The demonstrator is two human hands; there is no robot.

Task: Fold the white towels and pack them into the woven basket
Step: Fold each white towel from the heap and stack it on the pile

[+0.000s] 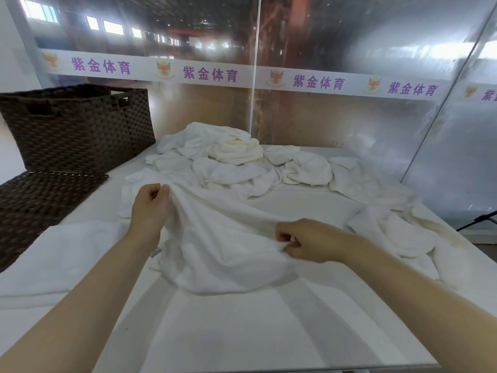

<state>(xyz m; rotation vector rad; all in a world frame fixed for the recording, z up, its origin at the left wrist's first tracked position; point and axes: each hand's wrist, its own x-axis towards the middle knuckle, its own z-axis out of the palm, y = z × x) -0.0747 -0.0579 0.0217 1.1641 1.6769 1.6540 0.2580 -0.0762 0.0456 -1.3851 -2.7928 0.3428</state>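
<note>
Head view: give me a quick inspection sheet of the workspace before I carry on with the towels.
Surface: white table, bare near the front edge.
Job's things: one white towel lifted and bunched between both hands; a flat towel lies at left; the woven basket stands at far left with its lid lying in front.
Clutter: heap of unfolded towels at the back, more crumpled towels at right.
Grippers: left hand and right hand each pinch the towel's edge.
Cables: nothing seen.
Surroundings: clear panels with a printed banner; dark stand leg at right.
</note>
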